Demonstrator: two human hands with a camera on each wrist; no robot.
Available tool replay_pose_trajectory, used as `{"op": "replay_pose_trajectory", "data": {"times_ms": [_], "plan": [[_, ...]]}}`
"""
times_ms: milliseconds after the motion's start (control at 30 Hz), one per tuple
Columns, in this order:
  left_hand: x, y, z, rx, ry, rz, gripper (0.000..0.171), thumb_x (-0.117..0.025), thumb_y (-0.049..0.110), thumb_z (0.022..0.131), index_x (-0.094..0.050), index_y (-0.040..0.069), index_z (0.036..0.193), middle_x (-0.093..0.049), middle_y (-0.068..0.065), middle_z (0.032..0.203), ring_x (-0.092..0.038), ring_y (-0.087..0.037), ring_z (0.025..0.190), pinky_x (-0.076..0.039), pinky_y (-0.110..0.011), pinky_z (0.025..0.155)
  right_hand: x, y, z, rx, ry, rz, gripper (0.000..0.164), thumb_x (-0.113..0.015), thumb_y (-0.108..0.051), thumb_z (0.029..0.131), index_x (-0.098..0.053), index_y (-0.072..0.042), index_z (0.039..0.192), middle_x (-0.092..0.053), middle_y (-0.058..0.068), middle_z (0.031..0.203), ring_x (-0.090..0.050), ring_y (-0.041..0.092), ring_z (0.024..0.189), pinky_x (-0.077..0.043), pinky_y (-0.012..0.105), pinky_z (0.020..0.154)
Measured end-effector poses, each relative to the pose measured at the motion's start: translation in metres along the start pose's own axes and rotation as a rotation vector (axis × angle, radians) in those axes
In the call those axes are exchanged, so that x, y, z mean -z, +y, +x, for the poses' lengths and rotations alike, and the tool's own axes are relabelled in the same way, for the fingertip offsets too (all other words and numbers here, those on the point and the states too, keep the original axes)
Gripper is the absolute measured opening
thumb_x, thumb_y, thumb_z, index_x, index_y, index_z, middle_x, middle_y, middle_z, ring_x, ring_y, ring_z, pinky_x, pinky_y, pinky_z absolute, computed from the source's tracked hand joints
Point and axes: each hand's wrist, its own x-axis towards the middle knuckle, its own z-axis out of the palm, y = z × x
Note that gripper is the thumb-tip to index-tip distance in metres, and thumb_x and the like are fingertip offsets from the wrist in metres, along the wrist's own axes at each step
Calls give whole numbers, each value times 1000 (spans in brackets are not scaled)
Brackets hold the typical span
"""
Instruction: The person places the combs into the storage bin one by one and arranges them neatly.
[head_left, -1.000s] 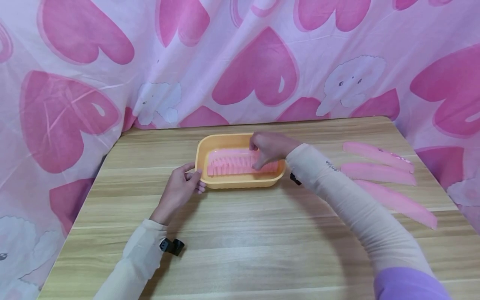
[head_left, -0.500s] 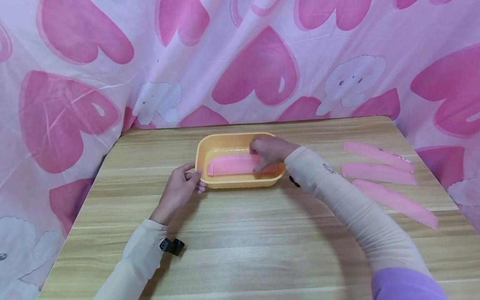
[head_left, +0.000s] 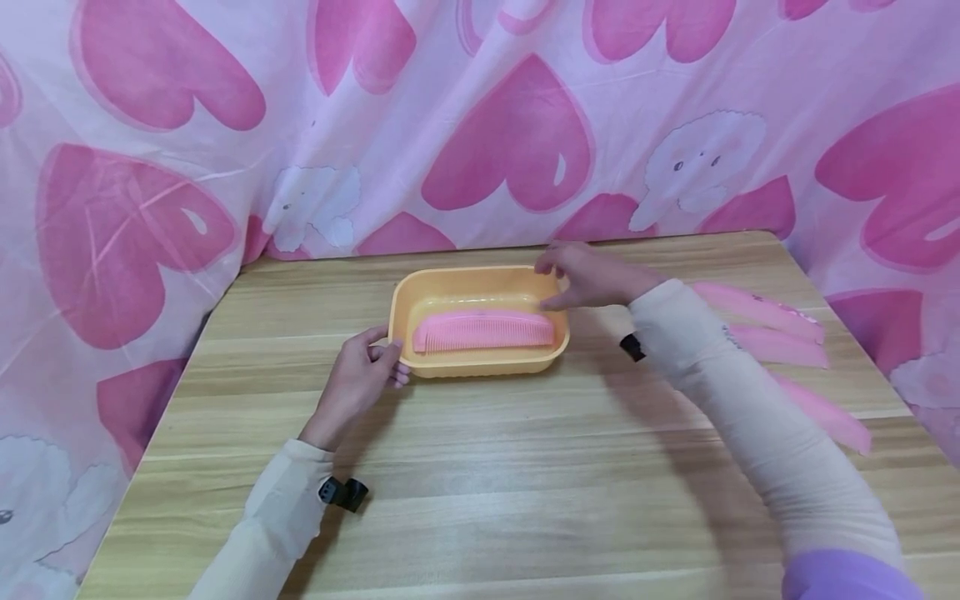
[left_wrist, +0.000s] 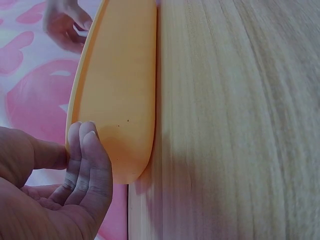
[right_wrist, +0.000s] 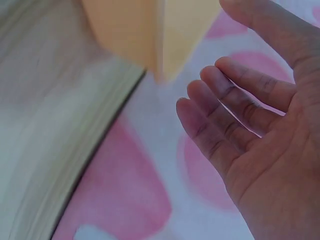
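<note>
- Head view: the pink comb (head_left: 483,332) lies inside the yellow basin (head_left: 480,369); three more combs (head_left: 783,346) lie right of it. The right hand (head_left: 596,279), holding nothing, hovers by the basin's right end. I'd judge a comb is just being left there; adding another would call for reaching rightward of the basin and pinching one.
- Left wrist: the left hand (left_wrist: 65,185) pinches the basin's near end between thumb and fingers.
- Right wrist: right fingers loosely extended, empty, beside the basin.
</note>
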Motion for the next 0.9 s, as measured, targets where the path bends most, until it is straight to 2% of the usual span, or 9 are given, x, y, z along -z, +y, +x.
{"op": "replay_pose_trajectory", "data": {"times_ms": [133,267,500,767,900], "plan": [[0,-1,0,-12,-6,-9,45,-49,14,108,-42,-5,148,-69,-17,89,-67,-17,72,-63,-28,68,17,17,-23,-71,66,-41,54,-86,-18,82,-63,10,122,-66,21,116,-62,36,105,-55,50,92],[0,-1,0,-33,-3,-1,44,-49,14,108,-43,-7,147,-69,-18,88,-68,-17,71,-63,-29,67,28,35,-49,-135,86,-58,56,-86,-19,82,-62,11,122,-66,21,114,-62,37,105,-54,52,93],[-1,-1,-1,-55,-2,-3,43,-49,12,108,-44,-8,146,-69,-19,87,-68,-17,70,-64,-31,67,39,72,-99,-253,63,-70,59,-86,-22,83,-61,13,123,-64,25,119,-59,41,110,-51,57,96],[-1,0,-1,-26,5,22,44,-48,13,108,-44,-7,146,-69,-18,88,-68,-17,71,-63,-29,67,39,114,-151,-344,45,-62,58,-85,-16,82,-59,18,122,-64,31,118,-60,45,108,-53,58,90],[-1,0,-1,-22,6,23,43,-48,13,108,-44,-6,146,-69,-18,88,-68,-17,71,-64,-30,67,38,130,-175,-381,24,-99,60,-87,-16,79,-60,19,121,-65,32,115,-61,47,107,-55,59,88]]}}
